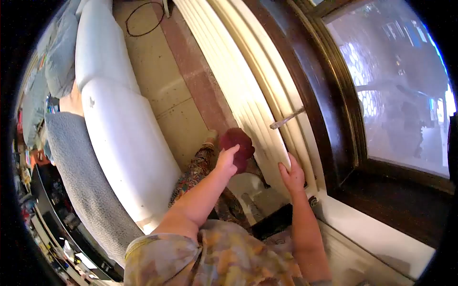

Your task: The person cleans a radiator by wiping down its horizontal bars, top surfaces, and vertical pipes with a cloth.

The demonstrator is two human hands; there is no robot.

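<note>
My left hand (pixel 227 161) grips a dark red cloth (pixel 242 147), which hangs beside the near part of a long cream ribbed panel (pixel 238 81) that looks like a radiator. Some of the fingers are hidden behind the cloth. My right hand (pixel 292 176) is closed round the near end of the panel's top edge, thumb on the near side and fingers over it. A metal bracket (pixel 286 118) reaches from the wall side across the panel's top, just beyond my right hand. Below that hand, a round valve-like fitting (pixel 313 201) shows near the wall.
On the left runs a white padded piece of furniture (pixel 129 143) with a grey textured cover (pixel 88 167) behind it. A dark-framed window (pixel 400 95) stands on the right. The beige floor (pixel 162 81) has a reddish strip (pixel 191 71) and a dark cable loop (pixel 145 19) at the far end.
</note>
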